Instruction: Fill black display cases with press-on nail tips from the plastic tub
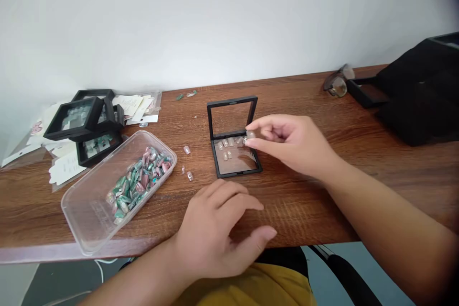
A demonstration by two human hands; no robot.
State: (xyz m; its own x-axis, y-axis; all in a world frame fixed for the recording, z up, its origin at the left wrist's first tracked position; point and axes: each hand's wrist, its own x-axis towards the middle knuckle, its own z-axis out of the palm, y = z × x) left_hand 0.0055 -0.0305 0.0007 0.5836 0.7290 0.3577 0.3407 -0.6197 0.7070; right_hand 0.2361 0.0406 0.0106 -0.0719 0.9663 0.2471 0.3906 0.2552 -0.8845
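Note:
My right hand [292,143] pinches a small pale false nail [250,134] between thumb and fingertips, just above the right side of an open black display case [234,136]. Several similar nails lie in a row on the case's clear base. My left hand [218,229] rests on the wooden table [304,196] in front of the case, fingers loosely curled, holding nothing. A few loose nails [188,162] lie on the table left of the case.
A clear plastic tub [89,210] holding several green and pink nails [138,181] sits at the front left. Stacked black cases [84,122] and paper cards [134,105] lie at the far left. Black boxes [419,91] stand at the right, glasses [337,83] beside them.

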